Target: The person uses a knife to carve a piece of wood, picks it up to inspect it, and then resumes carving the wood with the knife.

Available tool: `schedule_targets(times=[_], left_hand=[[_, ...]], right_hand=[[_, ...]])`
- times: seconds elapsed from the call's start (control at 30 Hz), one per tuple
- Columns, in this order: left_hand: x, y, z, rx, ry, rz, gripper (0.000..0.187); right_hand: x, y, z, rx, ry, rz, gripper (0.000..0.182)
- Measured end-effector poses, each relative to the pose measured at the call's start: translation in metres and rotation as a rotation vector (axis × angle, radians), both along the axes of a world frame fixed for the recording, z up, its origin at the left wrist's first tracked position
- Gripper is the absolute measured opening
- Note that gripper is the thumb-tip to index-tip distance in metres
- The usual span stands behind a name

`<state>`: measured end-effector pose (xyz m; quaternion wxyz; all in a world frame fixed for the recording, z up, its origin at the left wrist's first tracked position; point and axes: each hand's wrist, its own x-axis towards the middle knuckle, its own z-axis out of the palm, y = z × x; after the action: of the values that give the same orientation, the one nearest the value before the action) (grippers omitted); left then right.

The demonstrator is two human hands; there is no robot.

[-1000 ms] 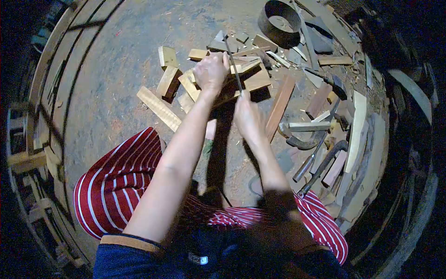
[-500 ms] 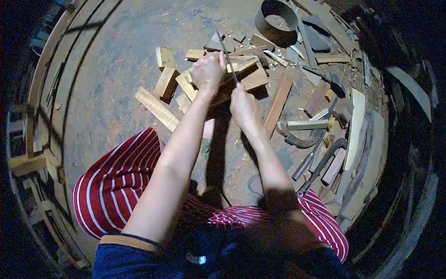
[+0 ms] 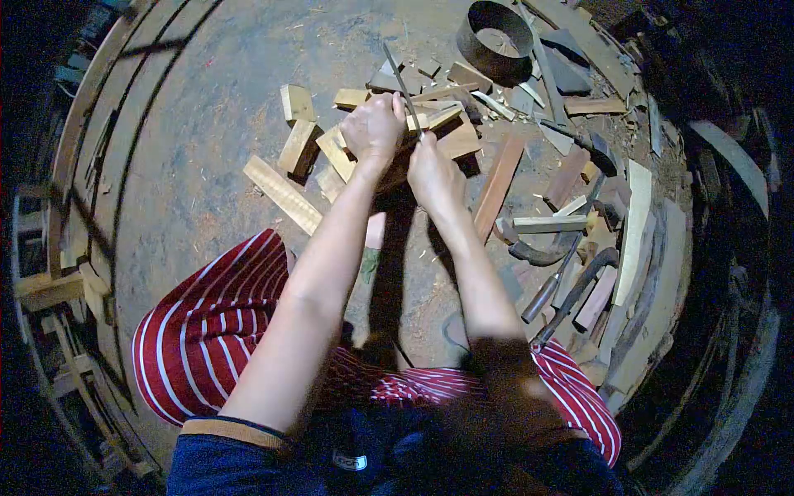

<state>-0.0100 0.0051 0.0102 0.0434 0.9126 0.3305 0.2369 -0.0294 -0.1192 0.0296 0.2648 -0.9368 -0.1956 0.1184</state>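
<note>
My right hand (image 3: pixel 436 172) is closed on the near end of a long, narrow metal blade (image 3: pixel 400 78), which looks like a file or a thin saw. Its tip points away from me and slightly left. Just left of the blade, my left hand (image 3: pixel 374 128) is closed over a pale piece of wood (image 3: pixel 442 115), pressing it on a stack of wooden blocks. The blade crosses this wood between my two hands. A thick block (image 3: pixel 460 142) shows beneath it on the right. My fingers and the blade's handle are mostly hidden.
Loose wooden blocks (image 3: pixel 298 147) and a light batten (image 3: pixel 281 194) lie left of the stack. On the right are a reddish strip (image 3: pixel 499 186), a curved-handled tool (image 3: pixel 579 289) and several offcuts. A round metal ring (image 3: pixel 495 43) stands at the back. My striped knees flank the work.
My right hand has slid a short way forward, and the blade's tip reaches farther beyond my left hand. The left hand stays on the wood.
</note>
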Motion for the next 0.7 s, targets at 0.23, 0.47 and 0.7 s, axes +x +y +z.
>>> schedule_targets(times=[0.23, 0.47, 0.7], left_hand=[[0.001, 0.001, 0.003, -0.013, -0.012, 0.028, 0.033], [-0.001, -0.002, -0.002, 0.021, 0.0, -0.044, 0.033], [0.002, 0.0, 0.003, -0.024, 0.037, 0.046, 0.036]], right_hand=[[-0.028, -0.025, 0.013, -0.006, 0.06, 0.037, 0.022], [0.002, -0.002, 0.01, -0.048, -0.005, 0.038, 0.026], [-0.033, -0.027, 0.027, -0.071, 0.095, 0.04, 0.022]])
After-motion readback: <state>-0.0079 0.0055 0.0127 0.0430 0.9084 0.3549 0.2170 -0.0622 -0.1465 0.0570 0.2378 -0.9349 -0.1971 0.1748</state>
